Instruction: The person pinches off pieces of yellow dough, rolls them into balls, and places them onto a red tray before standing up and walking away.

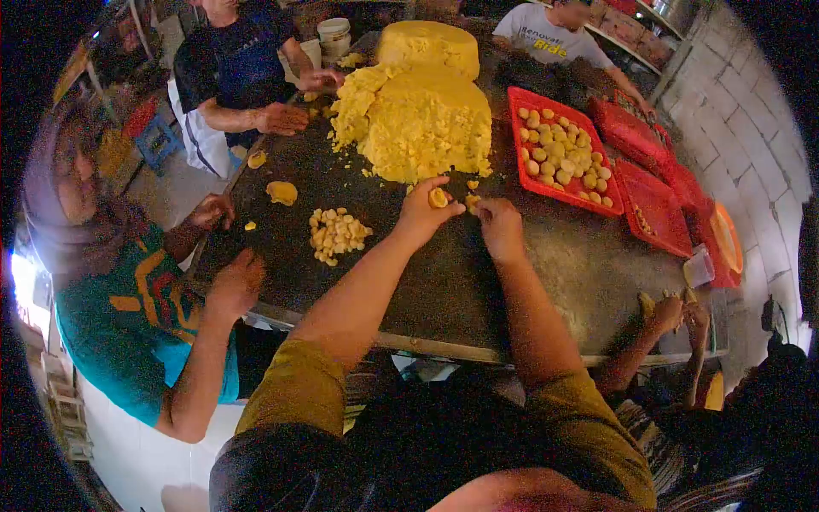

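Observation:
My left hand (420,215) is in front of the big yellow dough mound (431,119), its fingers curled round a small piece of yellow dough (438,198). Just to the right, my right hand (500,229) pinches a smaller bit of dough (472,202) between thumb and fingertips. The two hands are close together but apart. The mound is crumbly at its front and left, with a smoother rounded block behind. Left of my left forearm lies a pile of small pale pieces (337,235) on the dark table (409,290).
A red tray (516,128) of round dough balls stands right of the mound, beside more red trays (653,205) and a clear cup (699,267). Flattened dough (281,193) lies at left. Co-workers' hands reach over the table from both sides and behind. White buckets (333,38) stand at the back.

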Demonstrator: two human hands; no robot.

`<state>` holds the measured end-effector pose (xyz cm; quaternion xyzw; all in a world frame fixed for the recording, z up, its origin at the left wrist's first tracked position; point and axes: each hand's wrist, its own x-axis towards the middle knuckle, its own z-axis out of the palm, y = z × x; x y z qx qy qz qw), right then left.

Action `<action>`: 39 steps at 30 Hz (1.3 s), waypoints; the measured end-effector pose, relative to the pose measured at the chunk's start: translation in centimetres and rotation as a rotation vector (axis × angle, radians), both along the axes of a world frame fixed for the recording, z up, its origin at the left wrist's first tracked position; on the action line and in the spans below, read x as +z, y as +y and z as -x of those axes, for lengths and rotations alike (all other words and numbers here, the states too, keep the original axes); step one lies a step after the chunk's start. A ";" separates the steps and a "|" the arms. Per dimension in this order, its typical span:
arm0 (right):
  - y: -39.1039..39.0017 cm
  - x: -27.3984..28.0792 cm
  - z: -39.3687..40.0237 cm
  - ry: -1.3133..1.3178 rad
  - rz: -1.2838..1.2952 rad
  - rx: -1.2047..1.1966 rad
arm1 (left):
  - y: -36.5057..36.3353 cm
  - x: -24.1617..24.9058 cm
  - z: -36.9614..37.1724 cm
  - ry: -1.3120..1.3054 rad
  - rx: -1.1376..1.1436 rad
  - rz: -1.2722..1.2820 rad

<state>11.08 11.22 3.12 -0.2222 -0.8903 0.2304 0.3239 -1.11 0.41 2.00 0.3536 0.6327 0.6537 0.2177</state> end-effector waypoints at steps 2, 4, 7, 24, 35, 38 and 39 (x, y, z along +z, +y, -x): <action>0.5 -0.4 -0.1 -0.039 -0.053 -0.030 | -0.3 0.5 -0.1 0.133 0.023 0.084; 0.7 -0.4 0.0 -0.080 -0.104 -0.059 | -0.3 0.8 0.0 0.267 0.045 0.167; -0.1 0.8 0.3 0.276 0.364 0.073 | 0.1 -0.1 0.3 0.308 -0.012 0.134; -2.3 0.7 0.9 0.514 0.421 0.096 | 0.0 0.1 -1.0 0.426 0.039 -0.044; -1.1 -2.8 1.6 0.209 0.106 0.288 | 1.9 -3.2 -0.5 0.543 0.115 -0.029; -2.3 0.2 0.4 0.254 -0.253 0.344 | 1.8 -2.2 -0.4 0.552 0.090 -0.017; -2.3 0.6 0.1 0.206 -0.185 0.286 | 1.4 -1.4 -0.8 0.515 0.079 -0.041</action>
